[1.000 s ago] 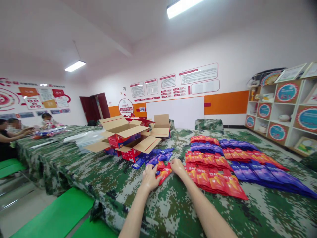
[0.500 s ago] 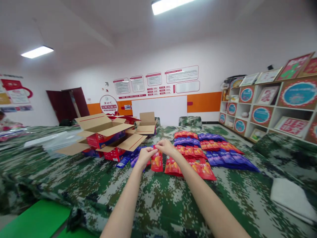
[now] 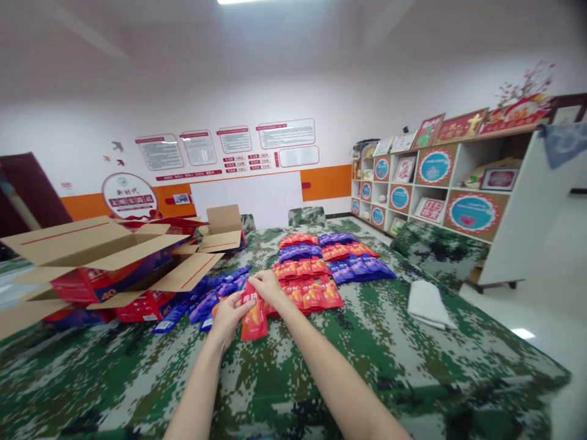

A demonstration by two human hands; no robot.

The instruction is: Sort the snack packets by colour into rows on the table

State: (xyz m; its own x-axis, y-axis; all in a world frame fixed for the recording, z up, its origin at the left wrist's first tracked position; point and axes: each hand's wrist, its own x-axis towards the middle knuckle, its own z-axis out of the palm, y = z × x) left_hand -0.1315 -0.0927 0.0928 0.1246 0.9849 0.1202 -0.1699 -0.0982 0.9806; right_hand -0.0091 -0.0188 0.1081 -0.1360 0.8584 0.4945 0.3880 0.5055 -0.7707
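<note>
A red snack packet (image 3: 255, 322) with white lettering and an orange picture hangs upright between my hands. My left hand (image 3: 228, 316) is closed on its left edge, thumb across the front. My right hand (image 3: 268, 287) pinches its top. Just behind and to the right lie rows of red packets (image 3: 312, 296), overlapping one another. Further right and back are rows of purple packets (image 3: 362, 269), alternating with red ones. Left of my hands, more purple packets (image 3: 208, 300) are strewn loosely beside the boxes.
Cardboard boxes with raised flaps (image 3: 123, 247) stand on the left of the camouflage-covered table (image 3: 367, 366). A folded white cloth (image 3: 428, 304) lies on the right. Camouflage-covered chairs (image 3: 306, 216) and a white shelf unit (image 3: 527, 208) stand beyond the table.
My view has turned to the right, so the boxes and packet rows sit further left. The red packet stays in both hands; my left hand now grips lower, along its side.
</note>
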